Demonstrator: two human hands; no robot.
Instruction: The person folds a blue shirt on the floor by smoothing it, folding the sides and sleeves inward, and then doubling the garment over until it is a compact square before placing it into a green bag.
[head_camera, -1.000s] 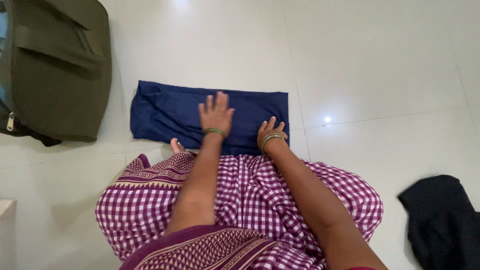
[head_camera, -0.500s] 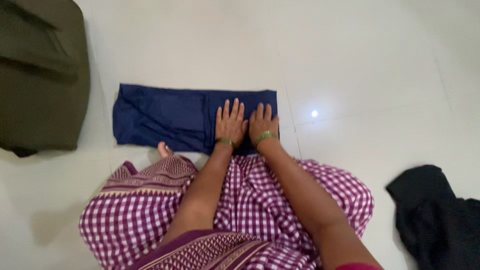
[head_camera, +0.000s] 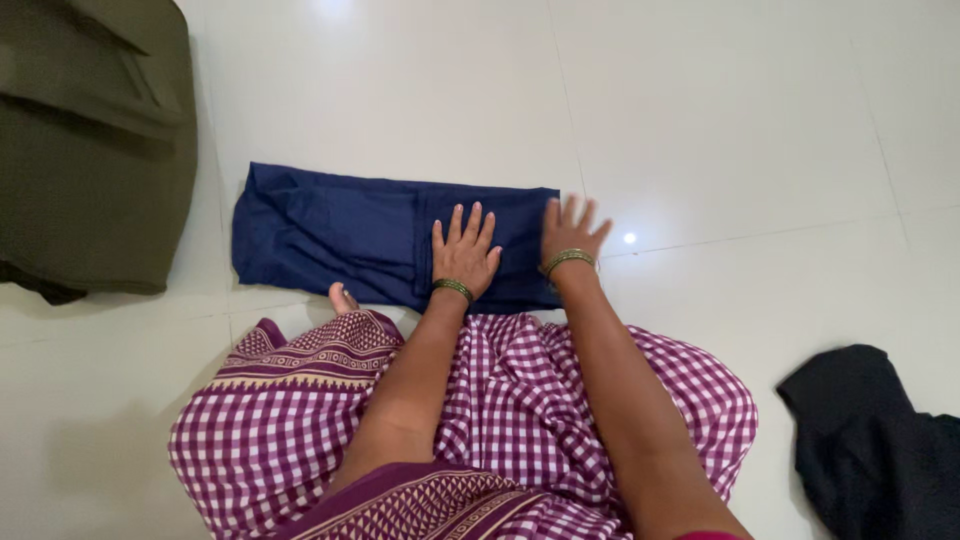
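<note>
Plainly, from where I stand:

Cloth: a dark blue folded garment (head_camera: 330, 235) lies flat on the white tiled floor (head_camera: 720, 120), a long rectangle just ahead of the person's knees.

Left hand: the left hand (head_camera: 464, 252) rests palm down on the cloth's right half, fingers spread and flat, gripping nothing.

Right hand: the right hand (head_camera: 570, 235) lies at the cloth's right end, fingers splayed over its edge and onto the tile, open, holding nothing.

Wrists: a green bangle on each.

Lap: a purple checked skirt (head_camera: 520, 400) spreads below the arms; a bare toe (head_camera: 341, 297) peeks out beside the cloth's near edge.

Left of the cloth: an olive green bag (head_camera: 90, 150).

Far right: a black garment (head_camera: 870, 440) heaped, well apart from the hands.
</note>
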